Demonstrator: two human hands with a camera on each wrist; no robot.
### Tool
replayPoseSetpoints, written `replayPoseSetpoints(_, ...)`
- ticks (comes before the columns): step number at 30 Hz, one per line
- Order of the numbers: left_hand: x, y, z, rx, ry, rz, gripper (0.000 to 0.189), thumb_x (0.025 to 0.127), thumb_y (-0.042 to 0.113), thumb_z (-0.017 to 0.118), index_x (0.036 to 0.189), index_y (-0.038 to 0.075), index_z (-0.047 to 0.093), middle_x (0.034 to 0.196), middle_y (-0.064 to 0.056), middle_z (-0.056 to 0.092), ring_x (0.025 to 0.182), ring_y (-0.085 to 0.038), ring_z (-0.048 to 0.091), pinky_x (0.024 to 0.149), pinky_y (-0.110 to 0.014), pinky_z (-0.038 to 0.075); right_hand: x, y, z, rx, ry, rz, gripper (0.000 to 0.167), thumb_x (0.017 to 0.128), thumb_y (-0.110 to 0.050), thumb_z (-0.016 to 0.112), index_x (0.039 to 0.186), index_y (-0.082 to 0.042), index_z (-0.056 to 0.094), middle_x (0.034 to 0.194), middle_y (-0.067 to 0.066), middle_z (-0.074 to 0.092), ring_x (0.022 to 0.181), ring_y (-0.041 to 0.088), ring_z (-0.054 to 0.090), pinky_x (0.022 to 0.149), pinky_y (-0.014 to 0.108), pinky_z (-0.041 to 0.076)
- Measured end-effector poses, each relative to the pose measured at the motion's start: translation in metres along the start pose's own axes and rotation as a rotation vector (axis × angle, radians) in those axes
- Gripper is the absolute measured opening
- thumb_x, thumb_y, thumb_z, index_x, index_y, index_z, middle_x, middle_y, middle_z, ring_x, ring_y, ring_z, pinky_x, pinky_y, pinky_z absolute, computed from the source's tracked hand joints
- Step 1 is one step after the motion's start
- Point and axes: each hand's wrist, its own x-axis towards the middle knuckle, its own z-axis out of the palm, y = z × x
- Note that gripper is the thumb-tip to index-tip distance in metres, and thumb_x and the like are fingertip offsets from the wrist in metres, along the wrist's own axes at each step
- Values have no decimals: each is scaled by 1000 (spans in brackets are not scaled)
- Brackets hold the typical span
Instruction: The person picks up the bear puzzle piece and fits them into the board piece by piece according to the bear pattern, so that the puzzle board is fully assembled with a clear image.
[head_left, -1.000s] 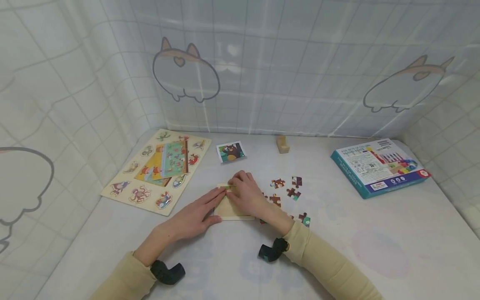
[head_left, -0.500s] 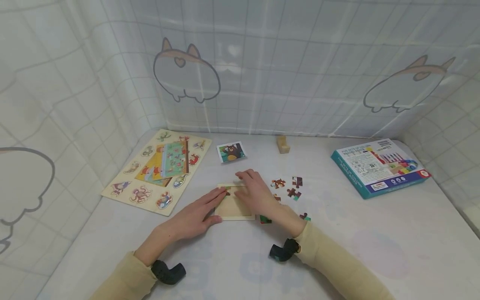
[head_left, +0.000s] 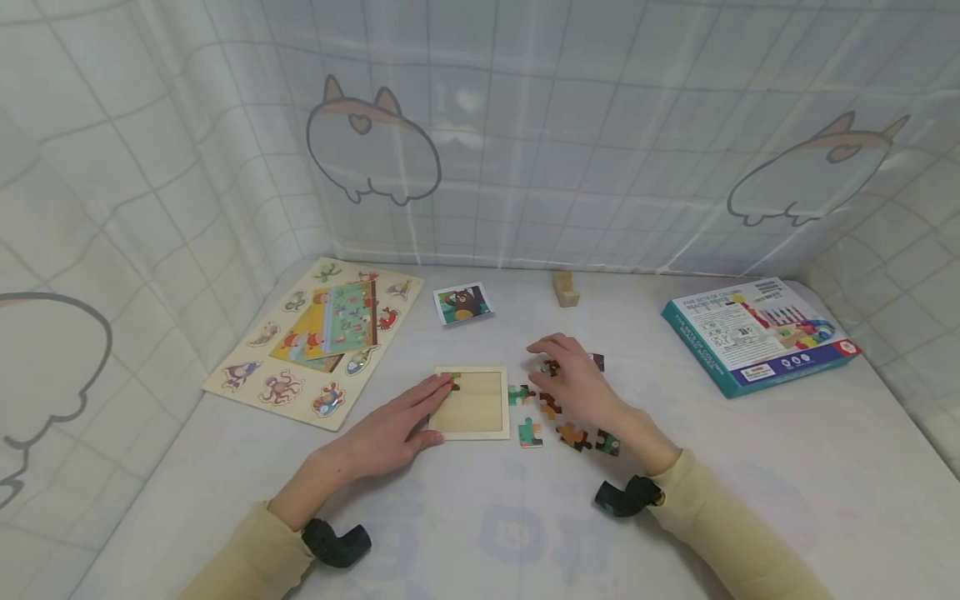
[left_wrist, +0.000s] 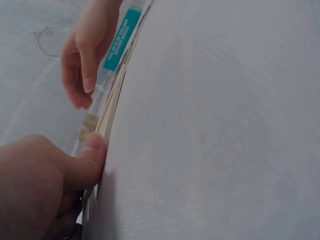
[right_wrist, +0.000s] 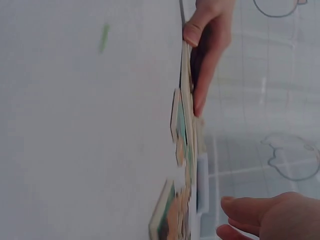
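Observation:
My left hand [head_left: 397, 432] holds the left side of a square wooden puzzle tray [head_left: 468, 435], thumb at the near corner and fingertips at the far-left corner. Under those fingertips a green and brown jigsaw piece [head_left: 456, 377] shows inside the tray, partly covered. To the right, my right hand [head_left: 581, 387] hovers over loose jigsaw pieces with nothing between its loosely bent fingers. Beside the tray lie a green piece [head_left: 530, 432] and another green one [head_left: 519, 394]. An orange-brown piece [head_left: 573, 437] sits closer to the right wrist. Other pieces are partly hidden under that hand.
Behind the tray lies a bear picture card [head_left: 462, 304], with a small wooden block [head_left: 566, 289] to its right. A sea-animal board [head_left: 247, 398] bearing picture cards is at left. At right lies a teal and white box [head_left: 757, 333].
My right hand has left the tray's far edge and moved right, over the loose pieces. The tray's inside now shows, with one piece in its far-left corner. My left hand stays put.

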Motion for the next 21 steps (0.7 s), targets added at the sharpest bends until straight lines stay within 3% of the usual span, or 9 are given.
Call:
replayPoseSetpoints(7,0,-1,0,-5,0,1,73,99,37,60,158,9,27,167,-5,21,153,-28,20,121,-48,28,-9,21,-15,-27,16,-1,32,96,-14,67,125,-1,65,126,9,60,119,29,53,97,49,50)
replayPoseSetpoints(21,1,1,0,-20,-16,-19,74,99,38,61,159,10,27,167,-3,19,154,-26,19,121,-47,28,-11,46,-26,-30,-7,37,31,97,-10,65,127,0,64,129,14,59,114,30,51,93,45,45)
